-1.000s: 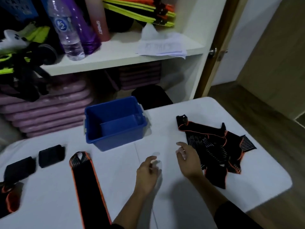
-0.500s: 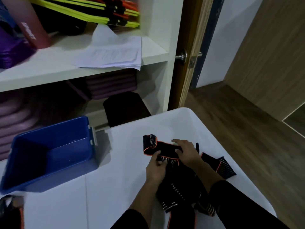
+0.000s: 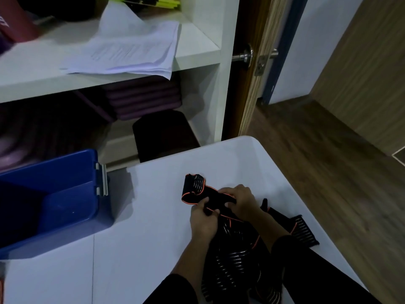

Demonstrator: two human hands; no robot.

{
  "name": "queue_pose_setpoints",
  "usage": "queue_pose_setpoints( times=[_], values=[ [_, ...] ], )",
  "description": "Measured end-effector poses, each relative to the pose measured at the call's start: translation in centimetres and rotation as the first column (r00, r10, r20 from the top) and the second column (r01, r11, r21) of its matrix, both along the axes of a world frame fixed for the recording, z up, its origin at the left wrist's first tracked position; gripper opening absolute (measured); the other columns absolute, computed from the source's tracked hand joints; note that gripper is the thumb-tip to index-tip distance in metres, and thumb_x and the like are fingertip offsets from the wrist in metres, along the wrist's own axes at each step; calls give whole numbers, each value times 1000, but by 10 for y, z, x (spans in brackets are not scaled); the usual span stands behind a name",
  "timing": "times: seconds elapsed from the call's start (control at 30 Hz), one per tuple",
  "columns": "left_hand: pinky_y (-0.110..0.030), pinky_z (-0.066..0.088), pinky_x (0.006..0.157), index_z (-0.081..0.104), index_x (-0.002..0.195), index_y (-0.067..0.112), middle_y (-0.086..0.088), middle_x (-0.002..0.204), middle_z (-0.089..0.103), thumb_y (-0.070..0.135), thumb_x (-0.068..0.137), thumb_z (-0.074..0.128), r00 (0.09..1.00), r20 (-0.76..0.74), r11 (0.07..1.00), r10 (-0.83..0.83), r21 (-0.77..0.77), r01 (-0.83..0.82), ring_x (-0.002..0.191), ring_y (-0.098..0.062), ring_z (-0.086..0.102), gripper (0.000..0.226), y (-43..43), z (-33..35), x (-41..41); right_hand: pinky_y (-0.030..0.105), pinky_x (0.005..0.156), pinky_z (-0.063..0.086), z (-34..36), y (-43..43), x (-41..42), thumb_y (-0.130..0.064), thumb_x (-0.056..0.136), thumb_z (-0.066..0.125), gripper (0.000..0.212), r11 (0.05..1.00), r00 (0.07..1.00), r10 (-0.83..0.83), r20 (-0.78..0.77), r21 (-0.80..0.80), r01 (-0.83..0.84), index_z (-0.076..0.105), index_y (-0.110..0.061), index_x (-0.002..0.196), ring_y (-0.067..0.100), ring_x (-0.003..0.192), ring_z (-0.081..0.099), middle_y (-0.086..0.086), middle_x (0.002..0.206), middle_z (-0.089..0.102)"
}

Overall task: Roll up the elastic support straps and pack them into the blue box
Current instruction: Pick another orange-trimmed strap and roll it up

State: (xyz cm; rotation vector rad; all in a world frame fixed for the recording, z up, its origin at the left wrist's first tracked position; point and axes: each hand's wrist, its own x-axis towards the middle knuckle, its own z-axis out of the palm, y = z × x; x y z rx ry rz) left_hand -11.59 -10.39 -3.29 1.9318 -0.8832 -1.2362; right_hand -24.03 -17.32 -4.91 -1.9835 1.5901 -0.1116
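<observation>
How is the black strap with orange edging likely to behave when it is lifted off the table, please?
The strap will probably be floppy: it bends and bunches between the left hand and right hand. It looks thin and so likely light. Once released, its far end may uncurl.

A home storage room (white shelving point(image 3: 197, 55), wooden door point(image 3: 258, 62), plank floor point(image 3: 328, 172)).

Both hands, left hand point(image 3: 202, 218) and right hand point(image 3: 240, 199), pinching a black orange-edged strap point(image 3: 197, 190) on the white bench point(image 3: 153, 216), blue box point(image 3: 72, 207) well left
</observation>
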Motion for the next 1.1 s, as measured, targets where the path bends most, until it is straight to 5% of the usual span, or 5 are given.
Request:
queue_pose_setpoints(
  times=[0.17, 0.37, 0.53, 0.7, 1.1],
  values=[
    [-17, 42, 84, 51, 126, 19, 1, 121, 52, 4, 81, 64, 991, -63, 978, 117, -169, -126, 95, -3, 55, 49, 4, 14, 6, 41, 84, 54, -6, -7, -5, -31, 64, 58, 41, 994, 953, -82, 291, 98, 56, 62, -49, 101, 27, 92, 65, 12, 98, 69],
    [-34, 47, 98, 48, 127, 22, 4, 121, 43, -5, 83, 55, 993, -63, 941, 103, -318, -118, 115, -16, 50, 52, 21, 45, 44, 19, 85, 53, 72, 18, 27, 11, 85, 53, 45, 968, 807, -74, 586, 237, -84, 62, -16, 120, 14, 98, 64, 12, 113, 66],
    [-41, 47, 99, 49, 129, 22, 3, 124, 43, -8, 85, 48, 991, -52, 914, 120, -385, -131, 119, -21, 50, 53, 56, 69, 89, 38, 85, 56, 103, 53, 75, 4, 87, 56, 43, 969, 734, -76, 675, 222, -103, 65, -27, 115, 28, 90, 66, 11, 115, 61],
    [-22, 51, 87, 46, 131, 27, 2, 130, 44, -3, 89, 51, 986, -105, 886, 130, -434, -163, 105, -6, 54, 52, 107, 105, 144, 21, 75, 53, 140, 98, 127, -1, 91, 54, 45, 939, 710, -29, 704, 263, -222, 57, -30, 126, 17, 78, 68, -4, 72, 67],
    [-33, 59, 70, 42, 130, 39, -17, 135, 47, -4, 87, 53, 958, -180, 852, 221, -442, -280, 104, -33, 59, 62, 271, 137, 293, 38, 92, 54, 166, 235, 283, -1, 87, 60, 63, 840, 618, 82, 782, 280, -465, 44, -37, 135, 20, 104, 66, 1, 117, 65]
  ],
)
